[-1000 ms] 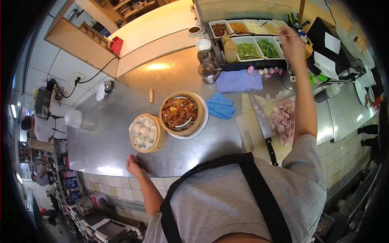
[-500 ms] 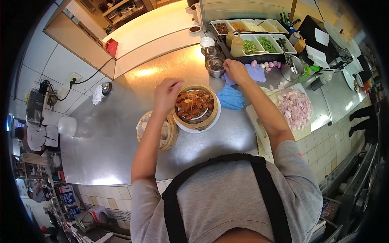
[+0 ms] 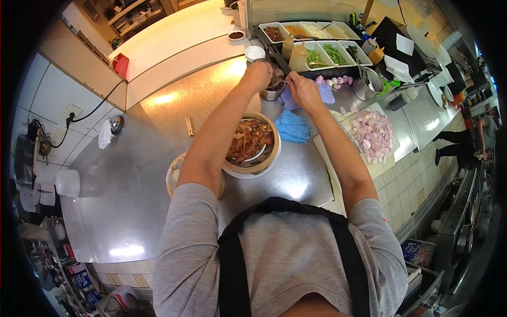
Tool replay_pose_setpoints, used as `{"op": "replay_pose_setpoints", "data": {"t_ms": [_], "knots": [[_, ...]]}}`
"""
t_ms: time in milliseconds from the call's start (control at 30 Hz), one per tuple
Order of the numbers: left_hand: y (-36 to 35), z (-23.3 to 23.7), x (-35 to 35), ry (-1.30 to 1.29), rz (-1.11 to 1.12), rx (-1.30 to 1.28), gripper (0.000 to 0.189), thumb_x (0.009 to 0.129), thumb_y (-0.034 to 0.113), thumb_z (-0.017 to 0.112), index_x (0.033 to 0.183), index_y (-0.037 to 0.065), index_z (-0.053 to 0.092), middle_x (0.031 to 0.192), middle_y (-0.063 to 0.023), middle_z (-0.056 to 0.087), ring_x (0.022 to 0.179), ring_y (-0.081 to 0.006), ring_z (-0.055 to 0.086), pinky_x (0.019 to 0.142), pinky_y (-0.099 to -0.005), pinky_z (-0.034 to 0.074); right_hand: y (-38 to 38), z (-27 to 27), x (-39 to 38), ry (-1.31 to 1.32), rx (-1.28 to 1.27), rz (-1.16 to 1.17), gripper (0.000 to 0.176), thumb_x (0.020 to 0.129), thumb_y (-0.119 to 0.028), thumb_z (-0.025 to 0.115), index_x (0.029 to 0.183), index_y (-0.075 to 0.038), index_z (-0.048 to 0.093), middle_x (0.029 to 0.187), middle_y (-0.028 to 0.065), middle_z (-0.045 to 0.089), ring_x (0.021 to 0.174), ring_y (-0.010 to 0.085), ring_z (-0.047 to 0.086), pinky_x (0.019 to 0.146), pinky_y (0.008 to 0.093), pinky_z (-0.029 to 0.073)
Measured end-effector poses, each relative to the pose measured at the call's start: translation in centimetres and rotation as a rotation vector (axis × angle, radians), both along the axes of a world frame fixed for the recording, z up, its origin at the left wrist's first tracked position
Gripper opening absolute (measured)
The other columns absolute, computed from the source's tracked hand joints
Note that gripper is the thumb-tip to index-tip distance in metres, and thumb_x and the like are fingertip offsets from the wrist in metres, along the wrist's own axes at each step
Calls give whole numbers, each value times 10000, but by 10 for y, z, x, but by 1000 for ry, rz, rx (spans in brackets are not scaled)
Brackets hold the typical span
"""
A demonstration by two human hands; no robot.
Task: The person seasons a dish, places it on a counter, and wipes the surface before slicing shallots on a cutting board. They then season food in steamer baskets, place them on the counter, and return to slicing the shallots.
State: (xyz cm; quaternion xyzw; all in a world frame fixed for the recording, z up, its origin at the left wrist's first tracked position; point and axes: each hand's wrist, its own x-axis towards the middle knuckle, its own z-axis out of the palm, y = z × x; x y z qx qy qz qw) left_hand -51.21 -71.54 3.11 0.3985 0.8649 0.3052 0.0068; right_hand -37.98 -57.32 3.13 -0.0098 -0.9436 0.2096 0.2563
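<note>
My right hand (image 3: 303, 91) is closed on the thin handle of a spoon (image 3: 285, 81), which reaches into a round metal jar (image 3: 271, 95) with dark contents. My left hand (image 3: 256, 77) is over the jar's left side, its fingers closed on what looks like a clear lid (image 3: 275, 70); the grip is partly hidden. Below my left forearm, a bamboo steamer (image 3: 270, 158) holds a plate of brown, sauced pieces (image 3: 252, 140) and stands on a white plate. My left arm covers much of a second bamboo steamer (image 3: 171, 177).
A blue cloth (image 3: 293, 127) and a purple cloth (image 3: 323, 94) lie near the jar. Peeled shallots (image 3: 373, 134) cover a board at right. Behind are squeeze bottles (image 3: 299, 57) and trays of chopped greens (image 3: 335, 54). A small wooden clip-like piece (image 3: 189, 126) lies at left.
My left hand has moved from above the steamers up to the jar and lifted what looks like its lid. My right hand stays on the spoon. The view has shifted slightly.
</note>
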Motion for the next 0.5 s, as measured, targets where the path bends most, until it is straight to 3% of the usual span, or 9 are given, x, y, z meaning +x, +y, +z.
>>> {"op": "replay_pose_setpoints", "data": {"t_ms": [100, 167, 300, 400, 500], "knots": [[-21, 17, -16, -172, 50, 190, 204, 806, 149, 672, 984, 49, 687, 823, -96, 690, 746, -186, 650, 689, -313, 518, -7, 6, 2, -21, 26, -18, 78, 871, -124, 546, 914, -60, 548, 766, 201, 651, 729, 404, 632, 635, 496, 491], [-42, 35, -16, -527, 47, 397, 222, 836, 144, 661, 1017, 16, 676, 853, -59, 676, 734, -134, 616, 678, -264, 508, -14, 9, 0, -58, 32, -40, 85, 863, -133, 553, 898, -54, 553, 757, 206, 650, 728, 405, 634, 637, 498, 492], [-105, 71, 1, -732, 55, 669, 258, 918, 151, 605, 1119, -8, 622, 933, -38, 649, 797, -103, 597, 747, -230, 502, -17, 4, -11, -30, -83, -40, 107, 845, -147, 557, 878, -46, 575, 765, 231, 645, 734, 414, 632, 657, 498, 499], [-161, 95, 25, -758, 92, 767, 296, 927, 168, 600, 1170, -1, 592, 1003, -39, 635, 863, -108, 599, 790, -245, 506, -6, -12, -29, -146, -269, -108, 122, 855, -113, 541, 845, -2, 590, 672, 143, 651, 548, 253, 648, 535, 369, 521], [-217, 98, 49, -747, 188, 878, 297, 935, 149, 579, 1197, 10, 575, 1057, -46, 618, 962, -122, 594, 838, -267, 501, -10, 12, -24, -354, -797, -166, 132, 869, -107, 537, 833, 9, 587, 681, 106, 650, 509, 169, 622, 505, 314, 528]]}}
